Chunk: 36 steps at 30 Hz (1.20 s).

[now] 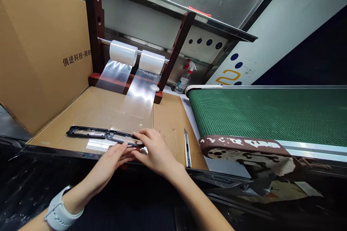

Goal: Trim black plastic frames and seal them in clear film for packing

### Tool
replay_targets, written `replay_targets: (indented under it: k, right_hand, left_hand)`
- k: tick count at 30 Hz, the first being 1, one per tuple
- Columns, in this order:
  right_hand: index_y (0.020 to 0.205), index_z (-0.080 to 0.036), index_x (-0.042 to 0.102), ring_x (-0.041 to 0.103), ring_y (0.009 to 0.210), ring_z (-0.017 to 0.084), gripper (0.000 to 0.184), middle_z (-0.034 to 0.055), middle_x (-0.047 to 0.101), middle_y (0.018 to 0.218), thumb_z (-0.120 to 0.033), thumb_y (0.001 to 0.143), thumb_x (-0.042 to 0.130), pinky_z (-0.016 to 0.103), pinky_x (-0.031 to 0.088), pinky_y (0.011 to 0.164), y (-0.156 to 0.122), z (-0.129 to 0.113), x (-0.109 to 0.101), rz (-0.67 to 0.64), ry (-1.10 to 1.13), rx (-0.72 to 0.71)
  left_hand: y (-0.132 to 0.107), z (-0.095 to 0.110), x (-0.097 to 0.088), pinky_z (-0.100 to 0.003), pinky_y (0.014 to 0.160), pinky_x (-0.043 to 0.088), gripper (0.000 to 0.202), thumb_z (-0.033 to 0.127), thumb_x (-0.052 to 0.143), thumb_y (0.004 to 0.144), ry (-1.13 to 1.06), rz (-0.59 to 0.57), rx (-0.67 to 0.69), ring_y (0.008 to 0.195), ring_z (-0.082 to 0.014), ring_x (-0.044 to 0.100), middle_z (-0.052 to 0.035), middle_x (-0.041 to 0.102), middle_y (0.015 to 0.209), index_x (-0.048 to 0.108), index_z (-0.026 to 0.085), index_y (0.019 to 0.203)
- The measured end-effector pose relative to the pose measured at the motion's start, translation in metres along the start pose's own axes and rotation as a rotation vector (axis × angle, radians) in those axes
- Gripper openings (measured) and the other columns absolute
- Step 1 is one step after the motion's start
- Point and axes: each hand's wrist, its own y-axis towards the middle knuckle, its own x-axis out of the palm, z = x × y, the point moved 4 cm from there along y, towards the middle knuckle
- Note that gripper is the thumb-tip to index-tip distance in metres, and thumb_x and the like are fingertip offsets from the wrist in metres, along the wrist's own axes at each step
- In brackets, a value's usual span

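A long, narrow black plastic frame (92, 132) with openings lies on clear film near the table's front edge. My right hand (157, 153) grips the frame's right end, its fingers over the far side and the thumb on the near side. My left hand (114, 157) is closed at the frame's near edge, its fingertips close to the right thumb. Whatever the left fingers pinch is hidden. Clear film (139, 95) runs down from the right roll (151, 61) to the work area.
Another film roll (123, 52) hangs on the same rod. A utility knife (187, 148) lies on the cardboard sheet (169, 119). A spray bottle (184, 79) stands behind. A green conveyor belt (271, 115) is at right, a tall cardboard panel (43, 43) at left.
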Motion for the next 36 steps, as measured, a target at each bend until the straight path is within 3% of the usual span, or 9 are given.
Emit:
replay_targets:
  k: [5, 10, 18, 22, 29, 36]
  right_hand:
    - [0.125, -0.019, 0.059, 0.057, 0.106, 0.024, 0.043, 0.0113, 0.061, 0.113, -0.016, 0.083, 0.071, 0.042, 0.051, 0.093, 0.0, 0.003, -0.003, -0.012, 0.058, 0.007]
    - [0.125, -0.019, 0.06, 0.058, 0.108, 0.023, 0.036, 0.011, 0.061, 0.115, -0.018, 0.089, 0.065, 0.042, 0.051, 0.097, 0.0, 0.003, -0.008, -0.044, 0.132, 0.013]
    - [0.125, -0.021, 0.062, 0.059, 0.109, 0.021, 0.033, 0.0089, 0.062, 0.111, -0.018, 0.092, 0.059, 0.04, 0.051, 0.097, 0.002, 0.003, -0.019, -0.094, 0.245, 0.002]
    - [0.124, -0.021, 0.063, 0.06, 0.109, 0.02, 0.031, 0.0079, 0.061, 0.111, -0.019, 0.093, 0.059, 0.038, 0.051, 0.098, 0.003, 0.005, -0.023, -0.143, 0.281, 0.019]
    - [0.124, -0.019, 0.063, 0.06, 0.108, 0.02, 0.03, 0.0083, 0.061, 0.111, -0.022, 0.094, 0.058, 0.037, 0.051, 0.097, -0.001, 0.008, -0.019, -0.193, 0.278, 0.002]
    - [0.124, -0.019, 0.061, 0.059, 0.103, 0.022, 0.034, 0.009, 0.061, 0.107, -0.02, 0.089, 0.063, 0.038, 0.053, 0.093, -0.02, 0.006, -0.005, -0.159, 0.174, 0.001]
  left_hand:
    - [0.001, -0.001, -0.002, -0.041, 0.089, 0.054, 0.053, 0.063, 0.073, 0.071, 0.068, -0.023, 0.014, 0.104, -0.0315, 0.068, -0.0124, 0.077, 0.104, 0.073, 0.017, 0.098]
    - [0.005, -0.005, -0.006, -0.04, 0.079, 0.056, 0.046, 0.044, 0.079, 0.073, 0.196, -0.074, 0.032, 0.097, -0.0309, 0.07, -0.0122, 0.075, 0.111, 0.07, 0.019, 0.11]
    - [0.006, 0.0, -0.015, -0.043, 0.072, 0.059, 0.048, 0.055, 0.067, 0.082, 0.252, -0.092, 0.083, 0.103, -0.0372, 0.069, -0.0142, 0.076, 0.109, 0.07, 0.018, 0.112]
    - [0.003, 0.011, -0.02, -0.046, 0.074, 0.061, 0.052, 0.062, 0.069, 0.076, 0.254, -0.057, 0.07, 0.093, -0.0367, 0.072, -0.0143, 0.077, 0.102, 0.075, 0.017, 0.101]
    - [-0.005, 0.02, -0.037, -0.041, 0.079, 0.059, 0.051, 0.068, 0.071, 0.068, 0.262, 0.05, 0.062, 0.083, -0.0328, 0.074, -0.0109, 0.079, 0.085, 0.077, 0.021, 0.087]
    - [-0.017, -0.001, -0.052, -0.028, 0.058, 0.059, 0.05, 0.067, 0.077, 0.062, 0.235, 0.047, -0.071, 0.066, -0.0247, 0.073, -0.0117, 0.078, 0.077, 0.076, 0.018, 0.073]
